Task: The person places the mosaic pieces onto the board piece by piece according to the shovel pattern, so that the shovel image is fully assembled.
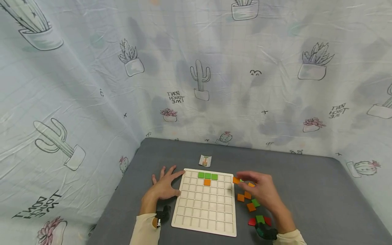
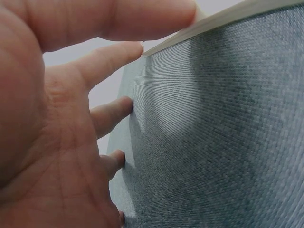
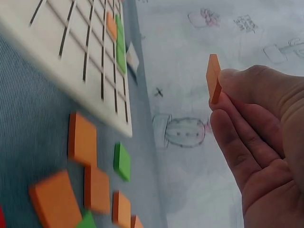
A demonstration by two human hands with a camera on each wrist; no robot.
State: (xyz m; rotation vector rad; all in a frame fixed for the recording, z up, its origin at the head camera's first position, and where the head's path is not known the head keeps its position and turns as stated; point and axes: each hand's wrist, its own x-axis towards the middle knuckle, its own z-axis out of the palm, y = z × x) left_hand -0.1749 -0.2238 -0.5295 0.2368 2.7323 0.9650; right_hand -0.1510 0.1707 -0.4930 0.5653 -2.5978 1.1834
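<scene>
A pale gridded board [image 1: 203, 204] lies on the grey table. Three green square tiles [image 1: 207, 176] sit in a line in its top row, and one orange tile [image 1: 207, 182] is in the row below the middle one. My right hand [image 1: 260, 189] pinches an orange tile [image 3: 213, 78] between thumb and fingers, above the board's upper right edge. My left hand [image 1: 165, 185] rests at the board's left side with fingers spread; thumb and index fingertip touch its rim [image 2: 223, 19].
Loose orange tiles [image 3: 83, 140], green tiles [image 3: 122, 161] and red pieces [image 1: 251, 222] lie on the table right of the board, below my right hand. A small printed card [image 1: 205, 161] lies beyond the board's far edge. A curtain [image 1: 214, 85] with cactus drawings stands behind the table.
</scene>
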